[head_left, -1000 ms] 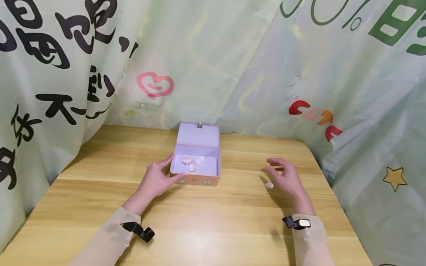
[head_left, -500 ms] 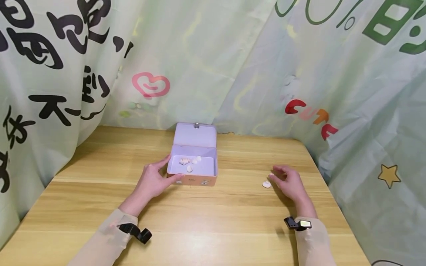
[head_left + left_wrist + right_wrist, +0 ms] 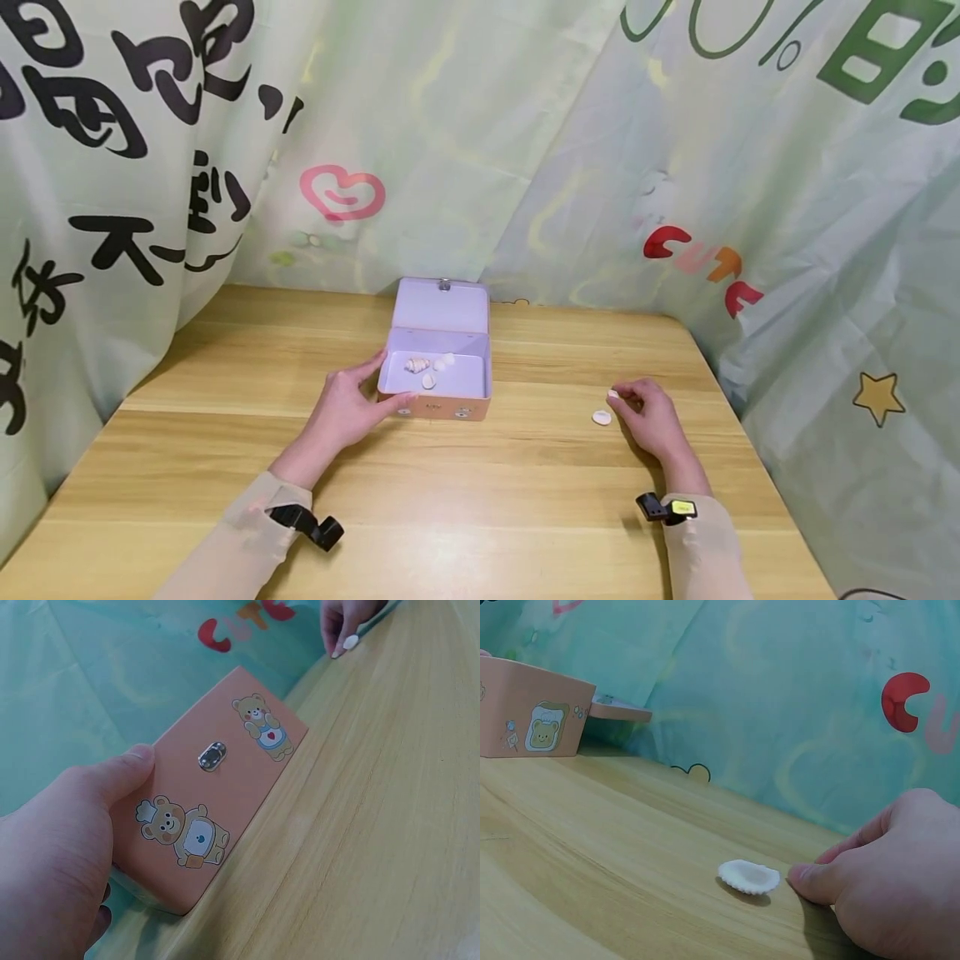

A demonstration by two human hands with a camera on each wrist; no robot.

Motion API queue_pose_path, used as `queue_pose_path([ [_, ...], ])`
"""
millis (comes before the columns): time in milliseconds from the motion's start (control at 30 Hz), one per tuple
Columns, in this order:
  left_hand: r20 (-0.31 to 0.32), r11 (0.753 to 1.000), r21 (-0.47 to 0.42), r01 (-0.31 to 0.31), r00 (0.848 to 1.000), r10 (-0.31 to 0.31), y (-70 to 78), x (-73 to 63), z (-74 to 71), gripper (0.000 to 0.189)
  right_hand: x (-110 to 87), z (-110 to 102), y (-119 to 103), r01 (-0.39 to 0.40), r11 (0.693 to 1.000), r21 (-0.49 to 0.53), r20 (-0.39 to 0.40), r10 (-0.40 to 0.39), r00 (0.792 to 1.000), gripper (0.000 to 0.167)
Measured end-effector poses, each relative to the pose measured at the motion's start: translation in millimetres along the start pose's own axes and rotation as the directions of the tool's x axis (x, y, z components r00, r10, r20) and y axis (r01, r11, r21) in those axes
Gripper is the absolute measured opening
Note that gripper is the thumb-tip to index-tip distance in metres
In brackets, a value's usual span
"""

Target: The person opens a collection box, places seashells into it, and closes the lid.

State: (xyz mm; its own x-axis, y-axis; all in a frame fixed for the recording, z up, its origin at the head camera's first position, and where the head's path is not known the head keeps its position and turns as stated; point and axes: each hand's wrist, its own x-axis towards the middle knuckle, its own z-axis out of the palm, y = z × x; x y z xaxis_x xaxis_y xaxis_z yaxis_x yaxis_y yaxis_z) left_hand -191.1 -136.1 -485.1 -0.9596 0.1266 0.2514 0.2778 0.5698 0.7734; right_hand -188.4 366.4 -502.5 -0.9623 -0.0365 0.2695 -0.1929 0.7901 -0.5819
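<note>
An orange-pink tin box (image 3: 435, 407) with a lilac inside stands with its lid (image 3: 441, 306) tipped back. My left hand (image 3: 348, 408) grips its left side, thumb on the front face and fingers round the side, as the left wrist view also shows. Inside lie a spiral seashell (image 3: 417, 365) and several small pale shells (image 3: 428, 381). On the right, my right hand (image 3: 654, 417) pinches a small white shell (image 3: 612, 394) between thumb and fingertips, low at the table. Beside it a ribbed white seashell (image 3: 748, 877) rests on the wood; the pinched one is hidden in the right wrist view.
The wooden table (image 3: 465, 508) ends at a printed fabric curtain (image 3: 465, 150) behind and at both sides. Bear pictures and a metal clasp (image 3: 212, 756) mark the box front. Wrist cameras sit on both sleeves.
My right hand's fingers, apart a second ago, have come down and closed on the small white shell. The left hand stays on the box. The head view has shifted slightly.
</note>
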Motion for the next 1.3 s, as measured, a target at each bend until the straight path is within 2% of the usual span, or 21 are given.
queue_pose_path([
  [267,0.019,1.0,0.007,0.02,1.0,-0.021,1.5,2.1,1.8,0.103,-2.0,-3.6,-0.7,-0.023,1.0,0.0,0.021,0.023,1.0,0.026],
  [367,0.012,1.0,0.008,0.007,1.0,-0.007,0.6,2.5,1.7,0.104,0.3,-4.8,-4.1,-0.033,0.999,0.016,0.024,0.032,0.999,0.028],
  [600,0.002,1.0,0.007,0.0,1.0,0.0,0.0,1.4,1.2,0.103,10.4,-8.9,-23.7,-0.071,0.992,0.104,0.035,0.068,0.997,0.037],
  [967,-0.003,1.0,0.017,0.001,1.0,-0.001,2.2,-0.3,-1.1,0.1,30.5,-3.0,-69.5,0.078,0.986,0.145,0.003,-0.079,0.997,0.028],
  [1300,0.004,1.0,0.021,0.001,1.0,-0.001,2.6,0.3,-1.5,0.102,47.4,9.7,-96.3,0.104,0.979,0.175,0.062,-0.117,0.991,0.031],
])
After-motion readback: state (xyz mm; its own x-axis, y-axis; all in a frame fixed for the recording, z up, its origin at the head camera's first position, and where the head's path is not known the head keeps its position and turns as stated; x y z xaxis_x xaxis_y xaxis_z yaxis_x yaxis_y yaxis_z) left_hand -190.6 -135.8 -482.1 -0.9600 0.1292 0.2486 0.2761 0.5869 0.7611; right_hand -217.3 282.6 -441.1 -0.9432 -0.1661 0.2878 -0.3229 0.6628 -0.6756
